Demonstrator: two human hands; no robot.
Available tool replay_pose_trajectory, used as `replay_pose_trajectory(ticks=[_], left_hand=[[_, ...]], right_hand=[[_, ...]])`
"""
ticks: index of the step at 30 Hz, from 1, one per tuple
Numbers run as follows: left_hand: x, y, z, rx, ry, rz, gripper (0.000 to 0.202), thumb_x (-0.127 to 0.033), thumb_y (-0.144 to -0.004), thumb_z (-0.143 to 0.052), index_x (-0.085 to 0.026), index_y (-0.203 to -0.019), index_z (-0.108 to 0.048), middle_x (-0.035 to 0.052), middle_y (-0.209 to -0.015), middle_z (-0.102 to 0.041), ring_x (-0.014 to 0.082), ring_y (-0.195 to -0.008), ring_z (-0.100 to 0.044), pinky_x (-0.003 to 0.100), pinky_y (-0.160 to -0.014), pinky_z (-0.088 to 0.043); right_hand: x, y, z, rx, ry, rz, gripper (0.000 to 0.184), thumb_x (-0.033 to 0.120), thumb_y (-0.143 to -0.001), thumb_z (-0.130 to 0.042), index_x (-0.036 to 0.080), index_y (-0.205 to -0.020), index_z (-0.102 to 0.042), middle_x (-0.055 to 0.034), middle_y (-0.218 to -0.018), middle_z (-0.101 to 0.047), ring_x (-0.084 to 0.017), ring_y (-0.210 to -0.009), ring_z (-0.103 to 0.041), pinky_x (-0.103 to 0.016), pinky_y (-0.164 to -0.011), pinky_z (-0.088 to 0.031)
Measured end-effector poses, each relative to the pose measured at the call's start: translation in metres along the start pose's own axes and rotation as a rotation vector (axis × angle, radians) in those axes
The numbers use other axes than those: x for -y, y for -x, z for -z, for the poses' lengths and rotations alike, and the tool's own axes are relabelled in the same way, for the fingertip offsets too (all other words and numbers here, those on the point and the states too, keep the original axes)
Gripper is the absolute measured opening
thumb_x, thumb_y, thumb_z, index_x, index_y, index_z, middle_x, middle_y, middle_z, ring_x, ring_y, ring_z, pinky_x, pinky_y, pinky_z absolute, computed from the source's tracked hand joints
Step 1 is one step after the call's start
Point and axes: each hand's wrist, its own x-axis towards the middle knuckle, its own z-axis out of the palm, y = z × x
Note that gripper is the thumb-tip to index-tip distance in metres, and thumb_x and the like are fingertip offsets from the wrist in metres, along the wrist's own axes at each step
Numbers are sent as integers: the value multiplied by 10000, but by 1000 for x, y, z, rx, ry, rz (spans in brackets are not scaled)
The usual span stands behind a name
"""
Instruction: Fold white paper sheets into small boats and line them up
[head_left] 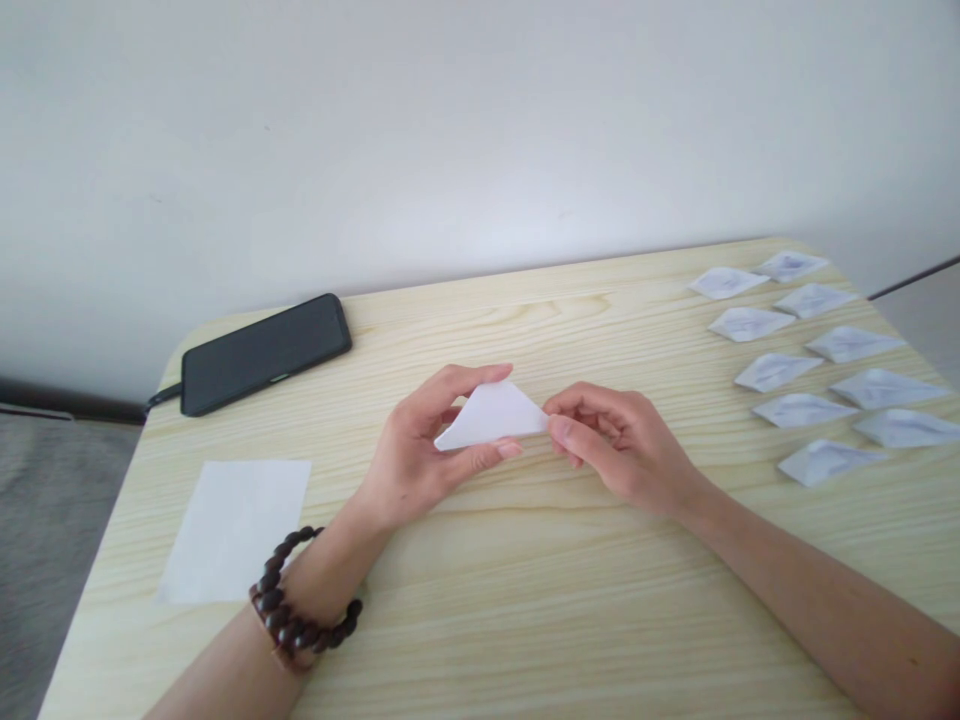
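Both hands hold a small white folded paper [493, 414], a triangle shape, just above the middle of the light wooden table [525, 600]. My left hand [424, 450] grips its left part between thumb and fingers; a dark bead bracelet [296, 610] is on that wrist. My right hand [619, 445] pinches the paper's right tip between thumb and forefinger.
A flat white paper sheet [236, 525] lies at the left. A black phone [266, 353] with a cable sits at the far left corner. Several folded white paper pieces [817, 375] lie in two rows at the right. A white wall stands behind.
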Motion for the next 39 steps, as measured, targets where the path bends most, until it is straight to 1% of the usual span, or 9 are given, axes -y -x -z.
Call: replay_pose_trajectory(ticks=[2, 5, 9, 16, 21, 25, 29, 35, 39], left_hand=[[2, -1, -1, 16, 8, 29, 436, -276, -784, -752, -192, -1198, -641, 61, -1045, -682, 158, -911, -628, 218, -704, -506], [6, 0, -4, 88, 65, 107, 424, -289, -815, -716, -167, -1212, -633, 82, -1098, -688, 161, -917, -648, 213, -677, -514], [6, 0, -6, 131, 88, 187, 406, -319, -816, -708, -147, -1180, -655, 90, -1107, -712, 167, -894, -668, 223, -686, -524], [1, -1, -5, 150, 41, 283, 384, -383, -784, -715, -134, -1076, -697, 63, -926, -747, 159, -747, -662, 237, -651, -525], [3, 1, -6, 146, -12, 325, 386, -424, -778, -711, -147, -1047, -706, 63, -905, -743, 158, -714, -656, 251, -650, -530], [4, 1, -10, 91, -79, 313, 363, -433, -768, -720, -141, -983, -718, 63, -854, -741, 133, -638, -614, 235, -586, -507], [3, 1, -14, 76, -143, 260, 347, -423, -770, -719, -139, -971, -709, 47, -773, -718, 122, -605, -582, 225, -552, -489], [-5, 4, -18, 29, -229, 180, 248, -305, -776, -673, -144, -965, -664, 34, -802, -702, 124, -637, -592, 242, -611, -501], [-10, 6, -21, 25, -193, 206, 261, -225, -800, -575, -137, -1040, -628, 51, -895, -711, 142, -710, -629, 261, -648, -503]], right_hand=[[-4, 0, -1, -80, 86, 114, 162, 279, -846, -644, 176, -965, -606, 36, -670, -506, -89, -566, -487, -209, -475, -414], [-9, -1, -1, -92, 129, 223, 203, 283, -810, -699, 195, -940, -570, 31, -718, -494, -89, -592, -484, -193, -458, -415], [-11, -2, -1, -60, 139, 259, 153, 253, -815, -703, 200, -848, -563, 32, -718, -523, -72, -577, -504, -174, -455, -417], [-11, 0, -1, -74, 118, 240, 109, 223, -825, -688, 204, -830, -582, 42, -686, -565, -60, -538, -528, -163, -455, -433], [-10, 2, 0, -165, 387, 439, 106, 143, -839, -631, 212, -890, -569, 36, -752, -633, -58, -553, -549, -172, -503, -445], [-6, 0, -1, -199, 694, 587, 88, 129, -827, -609, 197, -873, -576, 20, -742, -663, -79, -575, -574, -209, -566, -452], [-3, -2, -3, -207, 885, 598, 113, 163, -829, -567, 195, -721, -573, 21, -628, -623, -107, -558, -574, -244, -555, -414], [-2, -3, -3, -232, 966, 603, 208, 148, -837, -534, 198, -636, -557, 20, -573, -585, -109, -512, -520, -262, -547, -377], [-2, -1, -7, -263, 939, 578, 199, 144, -826, -547, 191, -633, -551, 30, -551, -571, -94, -481, -493, -252, -528, -364]])
